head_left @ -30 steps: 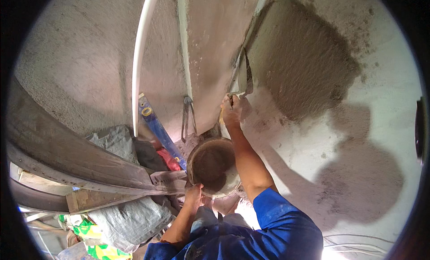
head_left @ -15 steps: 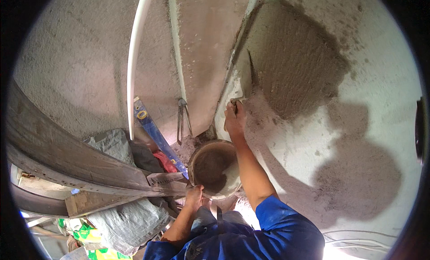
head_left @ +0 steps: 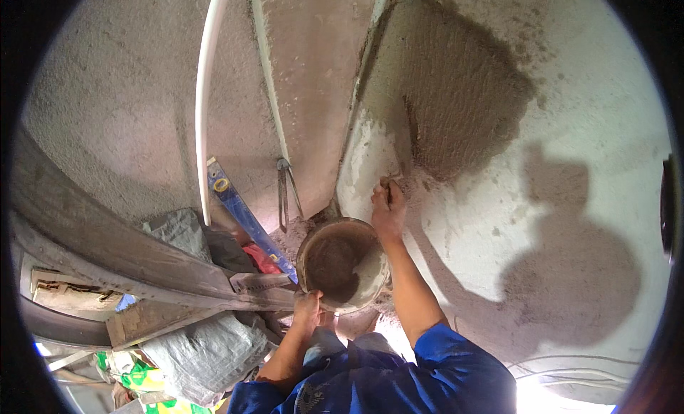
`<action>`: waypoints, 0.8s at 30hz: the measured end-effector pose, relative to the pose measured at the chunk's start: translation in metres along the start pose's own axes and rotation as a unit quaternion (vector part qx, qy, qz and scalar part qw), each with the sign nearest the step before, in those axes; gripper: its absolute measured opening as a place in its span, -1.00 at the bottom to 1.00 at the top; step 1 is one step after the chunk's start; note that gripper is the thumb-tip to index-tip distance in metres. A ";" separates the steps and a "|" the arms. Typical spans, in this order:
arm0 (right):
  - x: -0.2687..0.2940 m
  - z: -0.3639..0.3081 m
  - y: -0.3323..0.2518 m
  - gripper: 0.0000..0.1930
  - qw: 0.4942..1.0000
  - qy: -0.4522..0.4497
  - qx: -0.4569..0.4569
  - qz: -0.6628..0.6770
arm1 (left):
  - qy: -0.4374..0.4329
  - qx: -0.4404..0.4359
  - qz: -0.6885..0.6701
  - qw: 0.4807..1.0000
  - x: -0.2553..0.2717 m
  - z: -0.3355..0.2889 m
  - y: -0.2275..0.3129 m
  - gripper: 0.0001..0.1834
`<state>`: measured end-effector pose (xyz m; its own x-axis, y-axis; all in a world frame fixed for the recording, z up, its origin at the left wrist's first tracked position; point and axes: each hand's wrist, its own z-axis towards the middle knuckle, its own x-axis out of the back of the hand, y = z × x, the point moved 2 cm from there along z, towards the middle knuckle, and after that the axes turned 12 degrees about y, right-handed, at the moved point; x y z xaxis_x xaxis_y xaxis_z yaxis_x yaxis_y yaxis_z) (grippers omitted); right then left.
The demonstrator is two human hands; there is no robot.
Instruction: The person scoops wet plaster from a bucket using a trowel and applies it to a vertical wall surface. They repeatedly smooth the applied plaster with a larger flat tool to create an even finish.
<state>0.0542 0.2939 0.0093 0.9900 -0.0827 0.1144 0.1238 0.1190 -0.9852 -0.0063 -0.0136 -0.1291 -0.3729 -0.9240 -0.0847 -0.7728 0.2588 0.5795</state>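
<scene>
My right hand (head_left: 388, 206) grips the handle of a trowel (head_left: 411, 132), whose blade lies edge-on against a dark, wet patch of plaster (head_left: 449, 93) on the pale wall (head_left: 570, 200). My left hand (head_left: 308, 308) holds the rim of a round mortar pan (head_left: 342, 263) tilted toward the wall just below the right hand; grey mortar coats its inside. Both forearms come up from blue sleeves at the bottom edge.
A white pipe (head_left: 205, 107) runs down the rough wall at left. A blue spirit level (head_left: 242, 214) and metal pincers (head_left: 287, 189) lean near the corner. Grey sacks (head_left: 203, 346), a wooden beam (head_left: 107, 250) and a red object (head_left: 262, 259) crowd the lower left.
My right hand and the trowel have slid down the wall from beside the plaster patch to its lower edge. The pan stays held in about the same place.
</scene>
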 end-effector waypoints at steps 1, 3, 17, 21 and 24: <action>0.013 -0.007 0.002 -0.70 0.999 0.003 -0.028 0.015 | 0.001 0.006 0.007 1.000 0.000 -0.002 0.002 -0.55; 0.033 -0.025 -0.016 -0.70 0.998 -0.002 -0.054 0.036 | 0.003 0.017 0.019 1.000 0.001 -0.004 0.003 -0.55; 0.168 -0.129 -0.041 -0.61 0.858 -0.384 -0.030 -0.340 | 0.027 -0.045 0.122 0.991 -0.022 -0.029 0.049 -0.85; 0.188 -0.137 -0.056 -0.56 0.759 -0.412 -0.055 -0.501 | -0.033 -0.322 0.298 0.898 -0.004 0.040 0.005 -0.78; 0.196 -0.133 -0.059 -0.62 0.755 -0.378 0.000 -0.536 | -0.050 -0.431 0.415 0.800 -0.004 0.057 -0.001 -0.77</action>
<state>0.2321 0.1388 0.0723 0.0775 0.4560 0.8866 0.8810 0.3850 -0.2750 -0.0338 0.0063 -0.1756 -0.6460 -0.4967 0.5796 0.3871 0.4412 0.8096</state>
